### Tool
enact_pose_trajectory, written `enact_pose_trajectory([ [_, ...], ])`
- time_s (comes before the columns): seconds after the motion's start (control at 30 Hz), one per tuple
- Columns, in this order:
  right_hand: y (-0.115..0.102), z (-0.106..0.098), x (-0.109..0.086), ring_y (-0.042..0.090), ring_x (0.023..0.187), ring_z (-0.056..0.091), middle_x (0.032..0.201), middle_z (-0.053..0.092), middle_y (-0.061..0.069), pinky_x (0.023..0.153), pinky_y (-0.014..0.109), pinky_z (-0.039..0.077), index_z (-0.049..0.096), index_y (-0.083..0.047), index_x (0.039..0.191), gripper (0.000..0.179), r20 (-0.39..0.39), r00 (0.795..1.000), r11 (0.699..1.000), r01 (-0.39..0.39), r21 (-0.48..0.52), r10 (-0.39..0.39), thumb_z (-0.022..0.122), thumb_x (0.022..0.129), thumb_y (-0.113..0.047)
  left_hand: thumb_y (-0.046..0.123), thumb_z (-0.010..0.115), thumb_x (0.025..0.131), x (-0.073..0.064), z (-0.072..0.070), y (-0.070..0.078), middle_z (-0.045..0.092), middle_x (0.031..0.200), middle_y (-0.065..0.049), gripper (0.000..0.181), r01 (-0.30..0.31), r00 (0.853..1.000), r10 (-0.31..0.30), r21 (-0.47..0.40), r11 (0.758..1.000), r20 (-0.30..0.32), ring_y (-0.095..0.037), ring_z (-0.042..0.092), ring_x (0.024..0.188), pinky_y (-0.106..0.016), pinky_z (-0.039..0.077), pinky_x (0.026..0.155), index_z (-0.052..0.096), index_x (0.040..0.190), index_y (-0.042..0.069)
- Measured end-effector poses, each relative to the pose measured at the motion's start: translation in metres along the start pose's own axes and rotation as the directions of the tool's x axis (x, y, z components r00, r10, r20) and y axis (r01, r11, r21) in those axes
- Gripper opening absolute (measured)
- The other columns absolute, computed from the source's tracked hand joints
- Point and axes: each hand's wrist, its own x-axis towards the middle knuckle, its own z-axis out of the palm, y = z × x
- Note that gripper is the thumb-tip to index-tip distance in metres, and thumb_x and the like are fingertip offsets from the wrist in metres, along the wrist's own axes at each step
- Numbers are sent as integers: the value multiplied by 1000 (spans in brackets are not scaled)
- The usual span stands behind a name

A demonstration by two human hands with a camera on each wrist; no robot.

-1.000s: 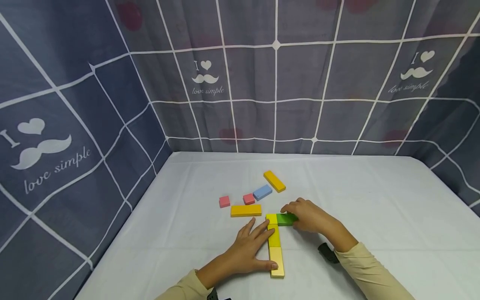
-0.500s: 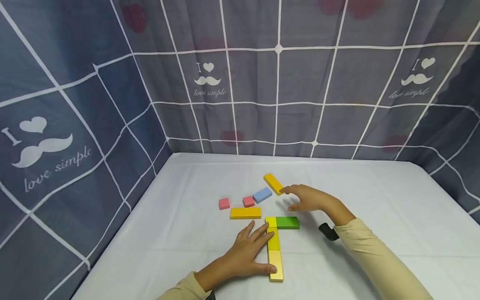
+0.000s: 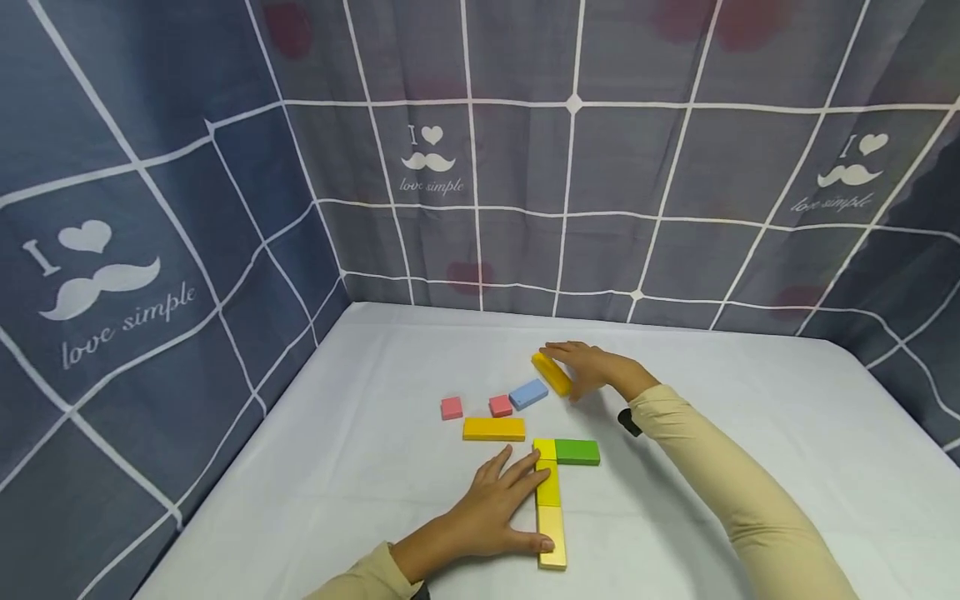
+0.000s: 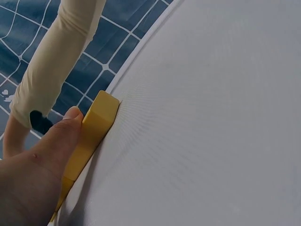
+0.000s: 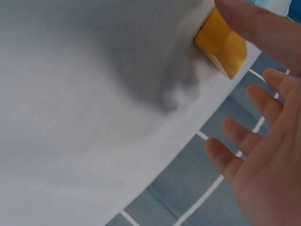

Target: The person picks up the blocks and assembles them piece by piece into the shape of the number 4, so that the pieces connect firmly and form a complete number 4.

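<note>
My left hand (image 3: pixel 483 512) rests spread on the table, its fingertips and thumb touching a row of yellow blocks. In that row are a small bright yellow block (image 3: pixel 545 449), a longer yellow block (image 3: pixel 552 493) and a pale yellow block (image 3: pixel 551 533). A green block (image 3: pixel 577 452) lies against the row's far end, pointing right. Farther back, my right hand (image 3: pixel 596 367) reaches over an orange-yellow block (image 3: pixel 550 372), fingers spread and partly covering its right side. In the right wrist view the thumb passes in front of this block (image 5: pixel 221 42); contact is unclear.
Left of the right hand lie a blue block (image 3: pixel 528 393) and two small pink blocks, one near (image 3: pixel 500 406) and one farther left (image 3: pixel 452 407). Another orange-yellow block (image 3: pixel 494 429) lies before them. A checked curtain (image 3: pixel 517 167) hangs behind the white table (image 3: pixel 375 400).
My right hand has left the green block and moved back and left to the far orange-yellow block. My left hand has stayed on the yellow row.
</note>
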Motion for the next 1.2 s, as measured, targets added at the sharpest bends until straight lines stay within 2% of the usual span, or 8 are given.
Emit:
enact_pose_trajectory([
  [0.17, 0, 4, 13, 37, 137, 17, 153, 15, 11, 107, 59, 18, 16, -14, 147, 101, 96, 995, 999, 9, 36, -12, 78, 68, -19, 73, 46, 76, 0, -1, 0, 11, 154, 7, 82, 7, 1000, -8, 20, 1000, 28, -36, 12, 139, -58, 21, 105, 26, 143, 31],
  [0.27, 1, 4, 15, 36, 138, 16, 153, 14, 13, 109, 56, 17, 13, -12, 147, 103, 131, 991, 998, 12, 69, -21, 78, 67, -18, 73, 46, 76, 3, -2, 2, 11, 154, 8, 82, 10, 999, -11, 27, 1000, 38, -35, 12, 139, -58, 21, 105, 25, 144, 31],
  [0.4, 3, 2, 16, 36, 137, 17, 152, 14, 14, 108, 56, 17, 13, -9, 147, 103, 147, 989, 998, 19, 56, -27, 78, 67, -18, 72, 48, 76, 4, -3, 4, 11, 153, 8, 81, 20, 998, -22, 27, 999, 58, -34, 12, 139, -58, 21, 106, 26, 143, 31],
  [0.67, 1, -2, 22, 39, 135, 21, 151, 17, 14, 105, 58, 23, 18, -14, 147, 101, 136, 990, 998, -39, 52, 32, 79, 67, -16, 74, 46, 75, 1, -3, 2, 11, 154, 8, 83, 34, 998, -36, 36, 999, 58, -34, 14, 139, -57, 22, 106, 26, 143, 31],
  [0.83, -1, -1, 23, 39, 129, 29, 148, 24, 12, 100, 59, 30, 27, -16, 144, 93, 101, 993, 998, -59, 17, 57, 79, 68, -28, 75, 45, 75, 2, -1, 0, 10, 154, 9, 83, 30, 999, -31, 43, 999, 35, -34, 14, 139, -58, 22, 105, 25, 143, 33],
  [1.03, -7, 1, 17, 35, 124, 33, 145, 27, 12, 99, 57, 34, 31, -15, 142, 95, 95, 992, 995, -90, 39, 86, 80, 65, -42, 75, 45, 75, 2, -1, -1, 11, 154, 9, 83, 27, 999, -28, 36, 999, 38, -34, 13, 139, -58, 22, 105, 25, 143, 33],
  [1.2, -11, 3, 10, 31, 117, 38, 139, 35, 11, 96, 51, 39, 36, -13, 139, 96, 73, 994, 997, -83, 10, 82, 80, 61, -47, 75, 44, 75, 1, 0, 0, 10, 154, 8, 83, 19, 999, -20, 41, 999, 29, -34, 13, 139, -58, 22, 105, 25, 143, 33],
])
